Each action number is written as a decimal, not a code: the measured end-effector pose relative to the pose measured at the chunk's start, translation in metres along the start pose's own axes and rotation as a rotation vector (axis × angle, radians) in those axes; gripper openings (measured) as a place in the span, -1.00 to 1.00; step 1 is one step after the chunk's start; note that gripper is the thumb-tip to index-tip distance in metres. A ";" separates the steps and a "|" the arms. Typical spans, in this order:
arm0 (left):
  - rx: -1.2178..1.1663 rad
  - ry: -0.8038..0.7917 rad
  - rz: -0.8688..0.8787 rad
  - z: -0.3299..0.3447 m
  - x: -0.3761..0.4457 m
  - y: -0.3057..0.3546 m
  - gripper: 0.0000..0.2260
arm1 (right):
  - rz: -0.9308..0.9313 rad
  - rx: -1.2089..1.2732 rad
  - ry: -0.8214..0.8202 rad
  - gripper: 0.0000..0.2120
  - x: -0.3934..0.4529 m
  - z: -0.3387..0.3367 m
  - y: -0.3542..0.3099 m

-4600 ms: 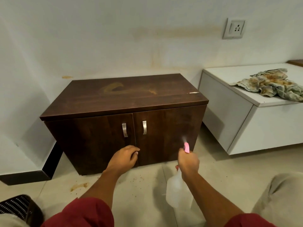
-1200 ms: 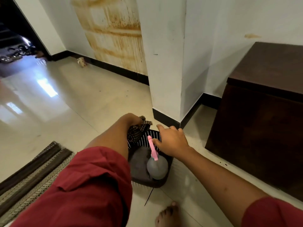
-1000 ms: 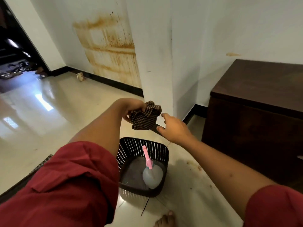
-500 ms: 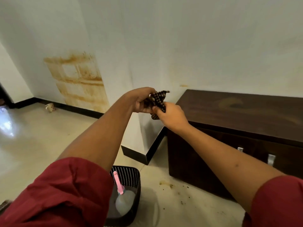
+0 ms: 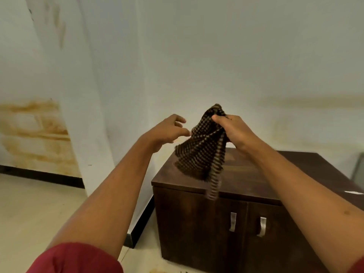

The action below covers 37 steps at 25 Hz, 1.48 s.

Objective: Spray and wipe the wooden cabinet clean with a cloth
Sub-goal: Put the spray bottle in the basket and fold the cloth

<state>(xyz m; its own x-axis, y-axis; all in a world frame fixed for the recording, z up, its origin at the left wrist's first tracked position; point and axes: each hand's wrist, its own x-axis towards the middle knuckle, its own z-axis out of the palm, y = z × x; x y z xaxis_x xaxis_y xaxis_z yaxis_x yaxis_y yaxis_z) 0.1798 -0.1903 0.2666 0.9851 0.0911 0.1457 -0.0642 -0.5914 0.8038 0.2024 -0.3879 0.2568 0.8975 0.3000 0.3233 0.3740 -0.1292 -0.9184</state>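
The dark wooden cabinet (image 5: 246,180) stands at lower right, with two doors and two metal handles. Above its left end hangs a dark checked cloth (image 5: 201,152). My right hand (image 5: 234,129) grips the cloth at its top, and the cloth drapes down over the cabinet's top. My left hand (image 5: 167,131) is just left of the cloth, fingers spread and loosely curved, with a fingertip near the cloth's edge; it holds nothing that I can see. The spray bottle is out of view.
A white wall corner (image 5: 86,134) with a black skirting (image 5: 139,221) juts out left of the cabinet. The wall at far left carries brown stains (image 5: 33,134). Pale floor tiles (image 5: 35,215) lie at lower left.
My view has swung right and up, off the basket with the spray bottle. Both hands held the bunched cloth; now my left hand has let go and the cloth hangs unfolded from my right hand.
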 end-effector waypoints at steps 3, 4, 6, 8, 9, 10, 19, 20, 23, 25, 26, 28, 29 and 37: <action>-0.253 -0.275 0.075 0.017 0.011 0.014 -0.51 | -0.010 0.160 0.043 -0.72 0.001 -0.031 -0.007; -0.310 -0.318 0.088 0.024 0.014 0.018 -0.56 | -0.011 0.181 0.043 -0.71 0.002 -0.039 -0.009; -0.422 -0.325 0.110 0.037 0.023 0.026 -0.64 | -0.004 0.220 0.037 -0.69 0.006 -0.053 -0.009; -0.521 -0.325 0.135 0.046 0.032 0.036 -0.73 | 0.034 0.315 0.040 -0.69 0.010 -0.064 -0.004; -0.545 -0.313 0.151 0.048 0.036 0.041 -0.82 | 0.048 0.343 0.050 -0.69 0.011 -0.070 -0.001; -0.563 -0.289 0.163 0.050 0.039 0.046 -0.91 | 0.050 0.348 0.056 -0.69 0.012 -0.076 0.001; -0.233 -0.224 0.140 0.057 0.050 0.074 -0.84 | -0.159 0.102 0.141 -0.84 0.016 -0.106 -0.004; -0.290 -0.207 0.121 0.058 0.053 0.077 -0.83 | -0.201 0.039 0.152 -0.82 0.016 -0.107 -0.005; -0.500 -0.219 0.054 0.064 0.056 0.086 -0.88 | -0.304 -0.104 0.170 -0.76 0.015 -0.107 -0.007; -0.645 -0.195 0.004 0.065 0.055 0.091 -0.91 | -0.334 -0.133 0.141 -0.73 0.012 -0.106 -0.010; -0.722 -0.180 -0.010 0.064 0.054 0.093 -0.88 | -0.333 -0.137 0.117 -0.72 0.011 -0.104 -0.011; -0.891 -0.165 -0.018 0.059 0.053 0.095 -0.86 | -0.296 -0.126 0.065 -0.71 0.008 -0.100 -0.014; -0.978 -0.166 -0.023 0.056 0.052 0.095 -0.87 | -0.265 -0.132 0.049 -0.71 0.008 -0.097 -0.014; -1.100 -0.119 -0.013 0.059 0.046 0.105 -0.58 | -0.122 -0.303 -0.047 -0.19 0.018 -0.073 0.003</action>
<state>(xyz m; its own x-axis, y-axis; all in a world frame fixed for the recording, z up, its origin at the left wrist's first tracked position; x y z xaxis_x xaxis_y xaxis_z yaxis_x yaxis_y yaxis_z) 0.2277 -0.2954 0.3239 0.9920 -0.0205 0.1248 -0.1024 0.4491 0.8876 0.2367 -0.4524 0.2764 0.8329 0.3726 0.4092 0.5366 -0.3630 -0.7618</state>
